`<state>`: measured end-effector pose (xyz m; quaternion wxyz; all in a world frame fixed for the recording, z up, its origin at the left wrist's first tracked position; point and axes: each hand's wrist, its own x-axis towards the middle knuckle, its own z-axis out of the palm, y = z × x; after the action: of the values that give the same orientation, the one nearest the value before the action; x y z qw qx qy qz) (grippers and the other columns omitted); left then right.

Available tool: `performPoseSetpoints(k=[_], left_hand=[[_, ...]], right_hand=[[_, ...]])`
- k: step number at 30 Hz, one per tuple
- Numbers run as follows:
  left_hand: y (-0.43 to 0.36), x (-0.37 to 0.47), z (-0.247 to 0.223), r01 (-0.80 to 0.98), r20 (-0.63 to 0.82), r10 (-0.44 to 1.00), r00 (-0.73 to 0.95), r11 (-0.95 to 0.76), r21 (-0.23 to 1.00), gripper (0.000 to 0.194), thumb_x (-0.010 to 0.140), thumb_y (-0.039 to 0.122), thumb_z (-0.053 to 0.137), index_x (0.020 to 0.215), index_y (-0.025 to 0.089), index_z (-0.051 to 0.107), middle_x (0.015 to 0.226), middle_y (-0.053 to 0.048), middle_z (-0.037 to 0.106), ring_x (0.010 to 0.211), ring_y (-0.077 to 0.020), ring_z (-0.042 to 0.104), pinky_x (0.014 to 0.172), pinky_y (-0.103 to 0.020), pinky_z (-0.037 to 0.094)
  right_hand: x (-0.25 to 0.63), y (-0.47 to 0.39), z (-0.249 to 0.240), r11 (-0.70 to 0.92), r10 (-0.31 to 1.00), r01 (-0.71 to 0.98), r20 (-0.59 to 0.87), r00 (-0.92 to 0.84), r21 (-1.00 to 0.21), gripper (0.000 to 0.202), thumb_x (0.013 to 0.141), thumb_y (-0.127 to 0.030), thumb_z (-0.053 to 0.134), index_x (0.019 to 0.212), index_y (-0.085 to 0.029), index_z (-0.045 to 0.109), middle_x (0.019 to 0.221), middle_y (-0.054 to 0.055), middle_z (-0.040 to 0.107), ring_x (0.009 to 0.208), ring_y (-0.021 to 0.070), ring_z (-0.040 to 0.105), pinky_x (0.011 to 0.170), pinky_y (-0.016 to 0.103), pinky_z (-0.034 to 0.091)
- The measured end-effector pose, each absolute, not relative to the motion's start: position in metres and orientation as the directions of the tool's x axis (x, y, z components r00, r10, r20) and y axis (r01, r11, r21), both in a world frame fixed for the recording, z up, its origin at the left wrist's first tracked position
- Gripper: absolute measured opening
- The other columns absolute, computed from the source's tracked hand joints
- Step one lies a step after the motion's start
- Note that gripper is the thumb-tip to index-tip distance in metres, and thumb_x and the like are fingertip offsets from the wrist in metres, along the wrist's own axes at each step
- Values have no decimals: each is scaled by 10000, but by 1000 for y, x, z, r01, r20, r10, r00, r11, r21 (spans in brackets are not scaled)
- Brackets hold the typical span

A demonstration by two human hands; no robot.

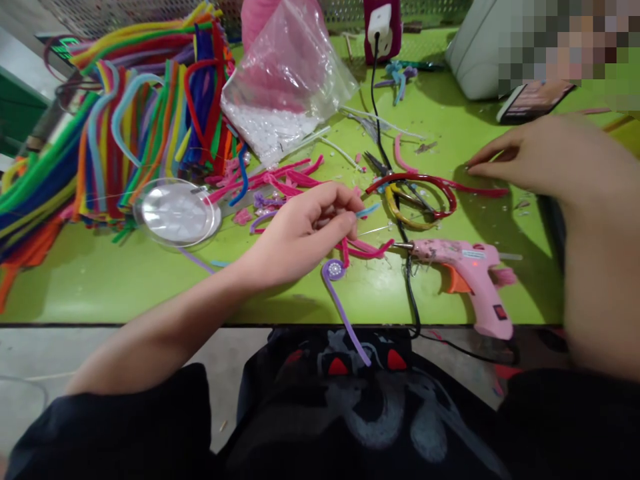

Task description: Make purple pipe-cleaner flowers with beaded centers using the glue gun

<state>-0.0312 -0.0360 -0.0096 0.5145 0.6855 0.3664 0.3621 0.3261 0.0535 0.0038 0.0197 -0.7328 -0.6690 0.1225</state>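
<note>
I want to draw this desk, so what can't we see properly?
- Head view: what the right hand pinches, if anything; tiny, blurred.
- Head view: the blue stem's inner end; left hand's fingers cover it.
- Head view: glue gun's label words; too small.
- Head view: grey thing's top; picture's edge cuts it.

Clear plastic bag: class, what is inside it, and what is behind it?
Small white bead-like pieces fill the bottom of the bag. Behind it stands something pink, partly hidden. Whatever is under the bag is covered.
</note>
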Motion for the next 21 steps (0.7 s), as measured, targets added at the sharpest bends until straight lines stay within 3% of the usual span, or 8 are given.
performPoseSetpoints(k=[2, 4, 6, 8, 12, 19, 21], left_hand=[[-37, -31, -10, 136, 128, 877, 464, -213, 967, 84, 997, 124, 617, 1047, 171, 666, 844, -4, 693, 693, -86, 672, 586, -192, 532], [-37, -30, -10, 161, 123, 885, 450, -216, 963, 78, 1003, 122, 617, 1038, 161, 676, 831, 6, 680, 693, -76, 652, 596, -182, 523], [-37, -30, -10, 188, 118, 891, 439, -219, 957, 48, 1011, 154, 646, 1030, 153, 690, 832, 5, 678, 703, -73, 630, 605, -181, 511], [-37, -30, -9, 205, 130, 887, 443, -241, 949, 55, 1019, 193, 669, 1020, 151, 704, 844, -3, 684, 707, -75, 609, 603, -191, 493], [-37, -31, -10, 211, 184, 873, 451, -305, 929, 66, 1025, 207, 685, 1012, 151, 716, 861, -3, 702, 722, -72, 601, 608, -197, 474], [-38, -30, -13, 186, 283, 865, 414, -385, 904, 5, 993, 164, 727, 991, 167, 731, 860, 16, 731, 706, -59, 622, 601, -180, 483], [-38, -29, -14, 148, 319, 856, 408, -406, 902, 24, 987, 150, 742, 982, 171, 732, 844, 28, 727, 678, -45, 602, 580, -169, 470]], right_hand=[[322, 52, 3, -76, 991, 996, -117, 71, -36, 432, 1029, -452, 563, 1114, -151, 860, 1021, -51, 810, 1072, 74, 745, 601, 270, 305], [321, 53, 2, -58, 991, 992, -116, 70, 108, 392, 1027, -485, 662, 1148, -176, 871, 1107, 32, 835, 1113, 168, 765, 667, 278, 391], [319, 55, 2, -48, 985, 981, -152, 77, 186, 345, 1017, -457, 732, 1201, -199, 867, 1162, 138, 822, 1100, 261, 757, 714, 326, 431], [316, 56, 1, -33, 980, 969, -180, 79, 245, 375, 1046, -478, 679, 1264, -223, 846, 1218, 176, 796, 1108, 316, 723, 739, 355, 418], [303, 49, 2, -37, 982, 960, -170, 87, 277, 441, 1082, -524, 589, 1275, -211, 831, 1212, 201, 768, 1116, 315, 698, 727, 340, 354], [289, 50, -2, -128, 979, 959, -122, 163, 252, 343, 1039, -347, 644, 1177, -118, 858, 1207, 222, 766, 1208, 331, 709, 767, 407, 359], [282, 43, 0, -101, 994, 986, -35, 107, 132, 300, 1011, -338, 699, 1148, -130, 867, 1151, 194, 791, 1139, 268, 734, 775, 390, 402]])
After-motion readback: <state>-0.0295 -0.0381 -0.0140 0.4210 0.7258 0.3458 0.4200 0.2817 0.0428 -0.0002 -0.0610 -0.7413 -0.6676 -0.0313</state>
